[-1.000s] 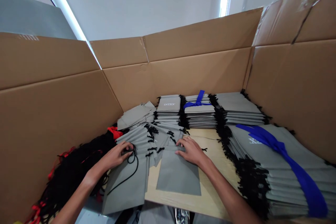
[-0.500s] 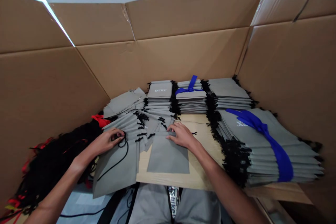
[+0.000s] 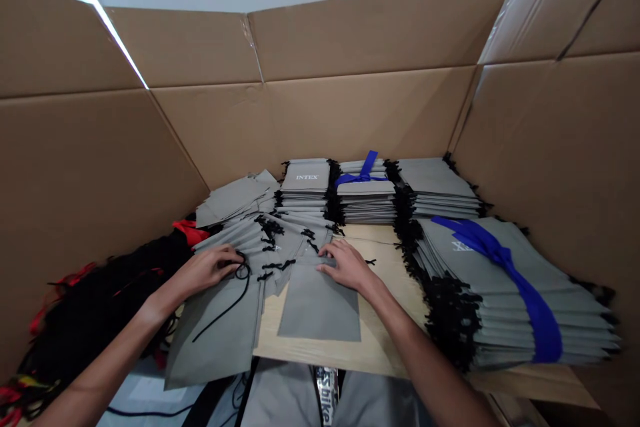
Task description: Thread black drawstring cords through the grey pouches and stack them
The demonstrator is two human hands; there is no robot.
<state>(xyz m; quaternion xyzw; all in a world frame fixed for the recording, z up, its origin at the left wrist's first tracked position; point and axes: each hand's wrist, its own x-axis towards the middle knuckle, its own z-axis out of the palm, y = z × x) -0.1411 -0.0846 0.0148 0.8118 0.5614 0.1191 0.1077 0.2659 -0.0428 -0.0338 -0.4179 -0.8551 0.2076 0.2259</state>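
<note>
My left hand (image 3: 223, 264) is closed, its fingers pinching a black cord (image 3: 235, 303) that loops and trails over a grey drawstring pouch (image 3: 215, 340) at the left. Flat on the table in front of me lies another grey drawstring pouch (image 3: 320, 307), with a knotted cord end sticking out at either side of its top. At that top edge my right hand (image 3: 345, 263) has thumb and fingers closed on the fabric. Several more pouches with knotted black cords (image 3: 273, 230) lie fanned out beyond my hands.
Stacked grey pouches (image 3: 305, 190) stand at the back, one stack tied with blue ribbon (image 3: 367, 170). A larger ribbon-tied bundle (image 3: 530, 267) is on the right. Black and red cords (image 3: 110, 300) heap at the left. Cardboard walls (image 3: 350, 107) enclose the wooden table (image 3: 395, 320).
My left hand has shifted slightly right with the black cord. My right hand stays at the pouch's top edge. The camera view has tilted up a little.
</note>
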